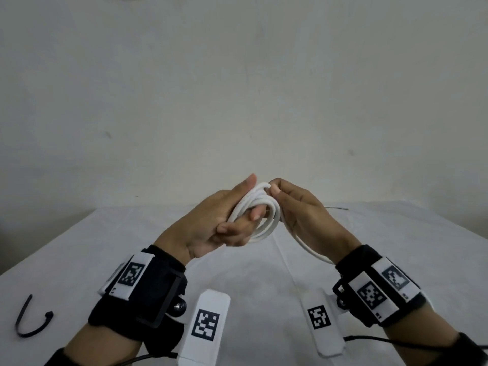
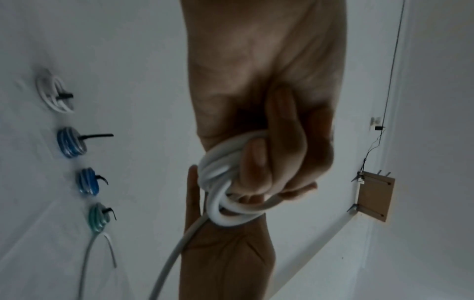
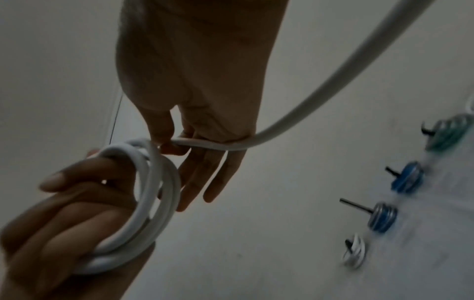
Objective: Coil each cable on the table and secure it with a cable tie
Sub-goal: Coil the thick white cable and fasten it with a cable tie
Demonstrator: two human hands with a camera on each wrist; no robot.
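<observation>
A white cable (image 1: pixel 260 210) is wound in several loops over my left hand (image 1: pixel 245 204), held above the table (image 1: pixel 253 276). The left fingers curl through the coil (image 2: pixel 218 178) and grip it. My right hand (image 1: pixel 273 188) pinches a strand at the top of the coil between thumb and forefinger. In the right wrist view the other right fingers (image 3: pixel 205 182) hang straight beside the coil (image 3: pixel 151 199). The loose tail (image 1: pixel 309 247) runs down past my right wrist. A black cable tie (image 1: pixel 29 323) lies bent on the table at the near left.
Several tied coils lie in a row on the table: a white one (image 2: pixel 55 93), two blue ones (image 2: pixel 71 142) (image 2: pixel 88 181) and a green one (image 2: pixel 98 217) with a loose end. A thin wire (image 1: pixel 338 208) lies at the far right. A pale wall stands behind the table.
</observation>
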